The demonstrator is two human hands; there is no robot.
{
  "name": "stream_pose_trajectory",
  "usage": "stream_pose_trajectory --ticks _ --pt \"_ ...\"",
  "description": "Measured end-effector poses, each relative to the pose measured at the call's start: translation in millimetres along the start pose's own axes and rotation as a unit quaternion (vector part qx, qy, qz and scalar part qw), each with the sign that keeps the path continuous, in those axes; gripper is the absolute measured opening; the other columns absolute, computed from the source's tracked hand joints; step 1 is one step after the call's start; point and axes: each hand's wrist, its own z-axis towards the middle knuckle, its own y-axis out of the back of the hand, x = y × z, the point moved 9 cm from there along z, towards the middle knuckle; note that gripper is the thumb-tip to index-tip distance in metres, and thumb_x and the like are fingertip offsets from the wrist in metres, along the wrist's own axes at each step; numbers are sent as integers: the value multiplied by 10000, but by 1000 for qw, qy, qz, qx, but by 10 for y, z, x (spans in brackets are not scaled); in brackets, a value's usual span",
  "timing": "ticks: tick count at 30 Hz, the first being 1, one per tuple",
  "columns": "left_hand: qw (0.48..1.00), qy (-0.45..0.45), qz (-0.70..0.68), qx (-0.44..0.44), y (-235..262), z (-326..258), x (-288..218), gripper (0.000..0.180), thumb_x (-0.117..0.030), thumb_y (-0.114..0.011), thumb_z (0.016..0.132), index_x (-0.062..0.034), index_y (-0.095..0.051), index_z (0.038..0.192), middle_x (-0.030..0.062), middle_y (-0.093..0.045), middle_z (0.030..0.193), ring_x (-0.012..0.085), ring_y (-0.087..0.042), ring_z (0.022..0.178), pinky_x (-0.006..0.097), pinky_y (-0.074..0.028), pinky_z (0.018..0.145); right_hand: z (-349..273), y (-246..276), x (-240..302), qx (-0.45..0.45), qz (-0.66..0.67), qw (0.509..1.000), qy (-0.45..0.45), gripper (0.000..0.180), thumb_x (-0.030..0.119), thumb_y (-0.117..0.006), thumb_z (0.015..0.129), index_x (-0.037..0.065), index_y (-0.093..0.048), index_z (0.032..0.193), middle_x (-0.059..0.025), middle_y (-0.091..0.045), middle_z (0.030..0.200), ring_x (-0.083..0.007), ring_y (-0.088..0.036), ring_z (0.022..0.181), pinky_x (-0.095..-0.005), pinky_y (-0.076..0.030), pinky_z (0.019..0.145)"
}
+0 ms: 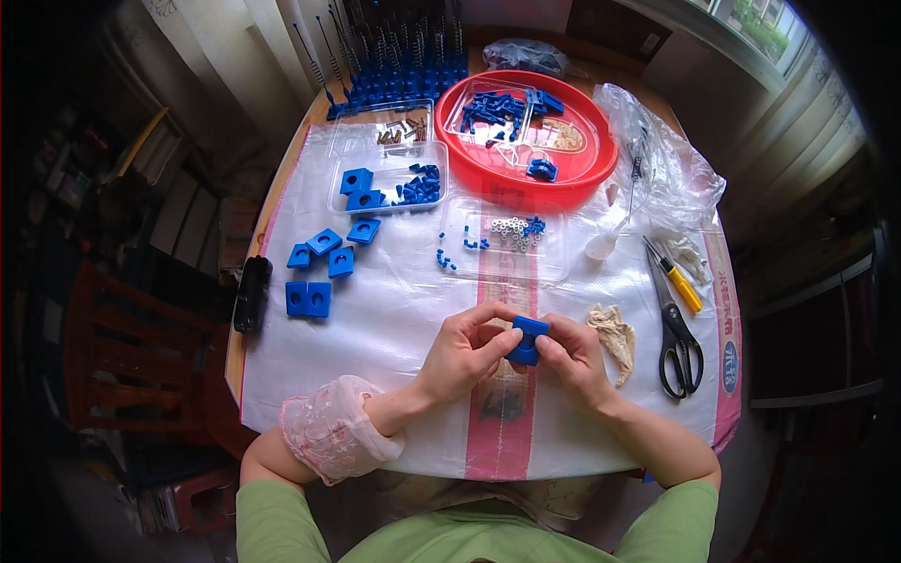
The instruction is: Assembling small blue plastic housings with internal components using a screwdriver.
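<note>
Blue block, red tray

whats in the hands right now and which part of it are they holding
A blue block, held at its left side by the left hand and its right side by the right hand.

I look down from the left of the wearer's head, close above the left hand and right hand, facing across the table toward the far-left curtain and far-right window, through a wide, edge-bending lens.
</note>
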Motion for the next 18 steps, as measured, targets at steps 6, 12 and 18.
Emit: stream_pose_trajectory --ticks 6,12,18 --pt "1000 -1 -5 1 -2 2 3 190 -163 -655 1053 -66 -678 1215 19 -740 833 -8 -511 589 188 -377 497 -1 7 -7 1 -1 1000 3 227 151 -600 1038 -58 -658 1103 -51 -698 983 -86 -618 915 -271 -511 815" --pt "1000 4 -2 0 0 1 3 195 -155 -653 1052 -65 -675 1224 24 -739 833 -4 -515 588 195 -383 502 3 -2 11 -4 2 1000 3 226 155 -602 1037 -55 -659 1100 -48 -698 976 -85 -620 912 -269 -513 811" --pt "1000 4 -1 0 5 0 11 200 -157 -650 1053 -65 -673 1229 26 -740 834 0 -524 589 196 -392 504 0 6 -8 -3 -4 1000 1 222 155 -601 1037 -55 -657 1087 -51 -697 970 -86 -621 908 -270 -514 806"
